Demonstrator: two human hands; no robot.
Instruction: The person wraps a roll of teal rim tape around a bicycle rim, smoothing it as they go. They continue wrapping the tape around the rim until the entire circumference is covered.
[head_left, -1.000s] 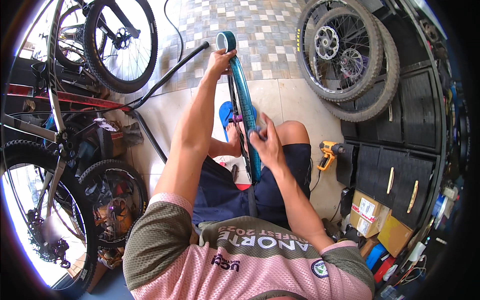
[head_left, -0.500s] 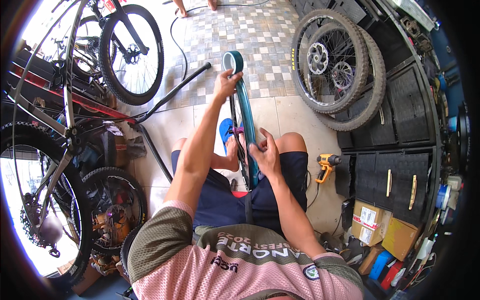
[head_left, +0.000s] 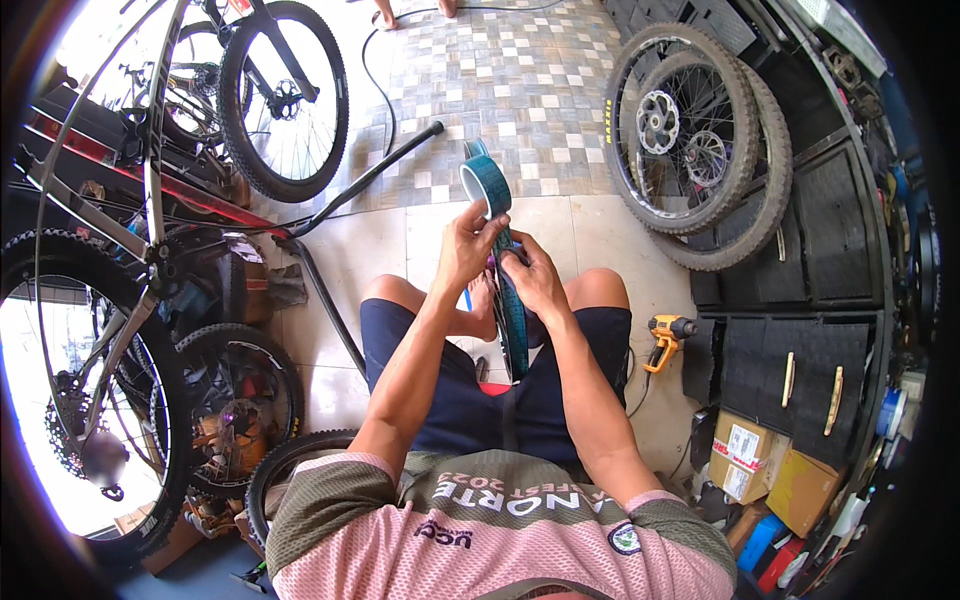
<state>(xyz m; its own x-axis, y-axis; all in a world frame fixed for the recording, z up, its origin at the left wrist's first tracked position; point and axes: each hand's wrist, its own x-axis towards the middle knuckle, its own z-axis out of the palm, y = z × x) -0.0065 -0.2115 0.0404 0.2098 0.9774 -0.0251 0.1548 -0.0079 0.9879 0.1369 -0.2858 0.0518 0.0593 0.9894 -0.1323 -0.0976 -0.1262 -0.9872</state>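
Note:
Between my knees a bicycle wheel rim stands upright, seen nearly edge-on, with teal tape lying along its outer face. A roll of teal tape with a white core sits at the far end of that strip. My left hand is closed on the roll's near side. Just to its right, my right hand is wrapped over the taped rim, its thumb pressing on the strip. The two hands are almost touching. Parts of the rim are hidden behind them.
A yellow heat gun stands on the floor at my right, near black drawers. Two wheels lean further off on that side. Bicycles and a black tube are at the left. Cardboard boxes sit lower right.
My left hand has come nearer with the tape roll, its arm now more bent. My right hand has slid away from me along the rim, closing the gap between them. The view has shifted slightly.

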